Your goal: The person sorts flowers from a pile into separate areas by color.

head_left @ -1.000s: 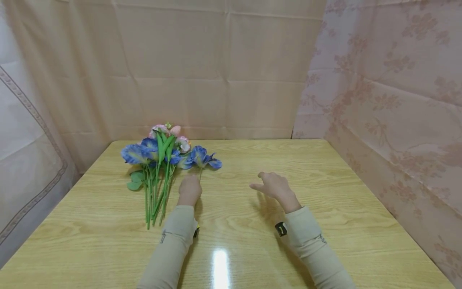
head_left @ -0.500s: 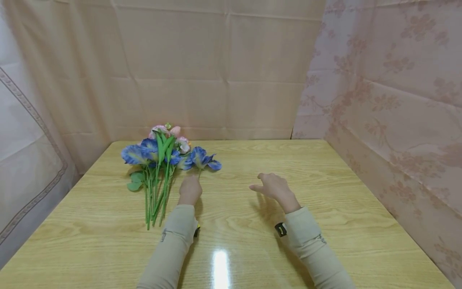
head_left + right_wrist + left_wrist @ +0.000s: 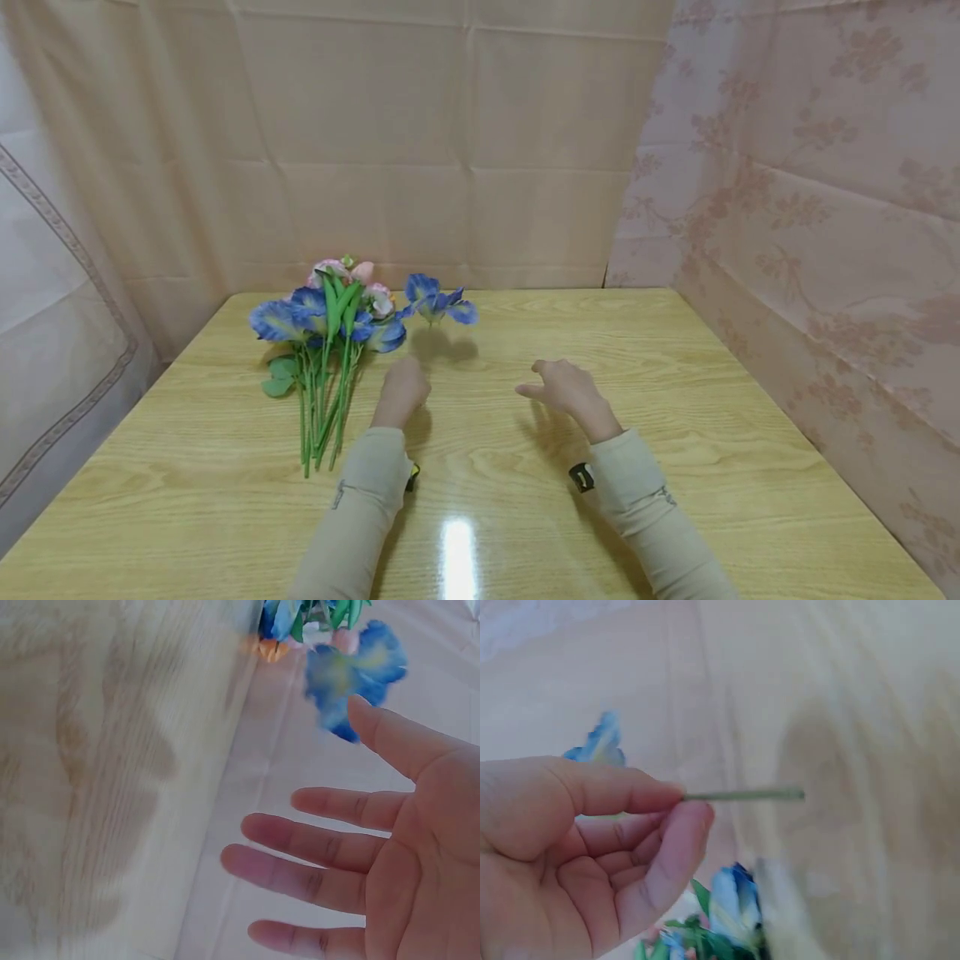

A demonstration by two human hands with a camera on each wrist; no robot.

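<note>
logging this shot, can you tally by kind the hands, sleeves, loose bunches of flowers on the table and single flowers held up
Hands: 2 (left hand, right hand)
Sleeves: 2 (left sleeve, right sleeve)
Bunches on the table: 1 (mixed flowers)
Single flowers held: 1 (blue flower)
Total: 6

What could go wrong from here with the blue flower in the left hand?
The blue flower may twist or slip, as the left hand pinches only its thin stem. Its petals might also catch on the flower pile, which looks close in the head view.
</note>
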